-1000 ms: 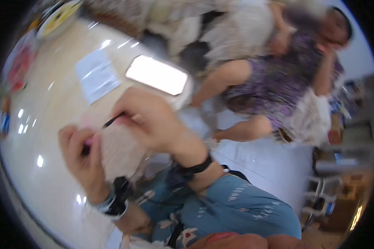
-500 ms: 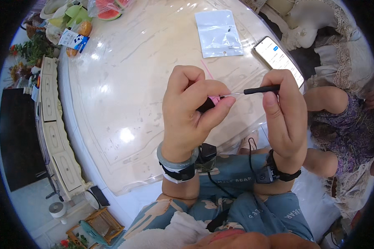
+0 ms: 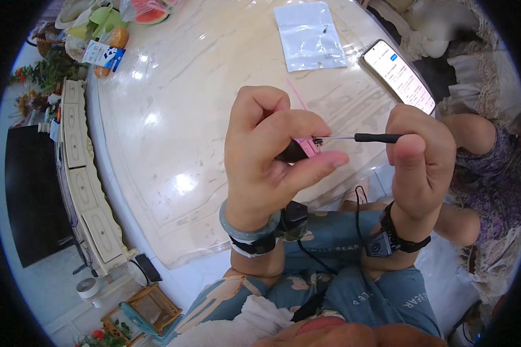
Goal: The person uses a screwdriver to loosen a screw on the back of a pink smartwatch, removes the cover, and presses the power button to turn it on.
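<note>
My left hand (image 3: 255, 156) is closed around a small object with a black body and a pink end (image 3: 309, 147), held above the table. Its kind cannot be made out, and much of it lies behind the fingers. At the pink end, small dark metal bits show. Pinched in my right hand (image 3: 425, 159) is a thin screwdriver (image 3: 376, 138) with a black handle and a slim metal shaft. The shaft points left, and its tip meets the dark bits at the pink end. Whether it sits in a screw is too small to tell.
On the marble-patterned table (image 3: 156, 127) lie a pale plastic pouch (image 3: 309, 37), a lit phone (image 3: 399, 75) and a thin pink strip (image 3: 297, 94). Watermelon (image 3: 150, 13) in plastic and a milk packet (image 3: 103, 56) are at the far left. Another person's legs (image 3: 474, 130) are at the right.
Both hands sit slightly farther right. My left thumb has moved down from the pink end, uncovering more of it. My right thumb has shifted along the screwdriver handle.
</note>
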A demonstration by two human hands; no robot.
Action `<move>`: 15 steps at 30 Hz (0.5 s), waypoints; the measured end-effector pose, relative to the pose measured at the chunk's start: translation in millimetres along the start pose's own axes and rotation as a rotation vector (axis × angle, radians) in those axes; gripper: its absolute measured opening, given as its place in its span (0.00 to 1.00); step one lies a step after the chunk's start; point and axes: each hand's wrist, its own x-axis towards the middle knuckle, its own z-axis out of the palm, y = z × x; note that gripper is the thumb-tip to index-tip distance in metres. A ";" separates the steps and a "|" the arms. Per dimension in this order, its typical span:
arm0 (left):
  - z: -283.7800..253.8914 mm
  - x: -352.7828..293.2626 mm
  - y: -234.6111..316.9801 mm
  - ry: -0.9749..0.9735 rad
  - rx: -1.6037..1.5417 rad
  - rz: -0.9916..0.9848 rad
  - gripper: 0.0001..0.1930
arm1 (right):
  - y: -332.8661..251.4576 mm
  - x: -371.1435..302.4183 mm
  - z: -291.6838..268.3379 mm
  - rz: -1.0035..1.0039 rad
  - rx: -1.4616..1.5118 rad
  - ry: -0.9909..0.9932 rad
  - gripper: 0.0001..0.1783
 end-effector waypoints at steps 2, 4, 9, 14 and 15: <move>0.0 -0.6 0.4 -0.008 0.007 0.009 0.17 | 0.2 -0.9 0.3 0.032 0.060 0.017 0.22; 2.8 -0.3 -0.5 0.012 0.042 0.039 0.19 | 0.4 -3.0 0.1 0.042 0.119 0.078 0.20; 1.8 1.0 -5.3 0.005 0.056 0.108 0.23 | -1.7 -1.2 0.0 0.236 0.262 0.389 0.14; 12.1 -5.4 -8.8 0.134 -0.209 -0.023 0.31 | 36.6 -4.0 24.6 0.295 -0.306 -0.021 0.06; 12.4 -5.7 -11.1 0.122 -0.166 -0.032 0.32 | 41.1 -2.8 30.9 0.347 -0.338 -0.080 0.06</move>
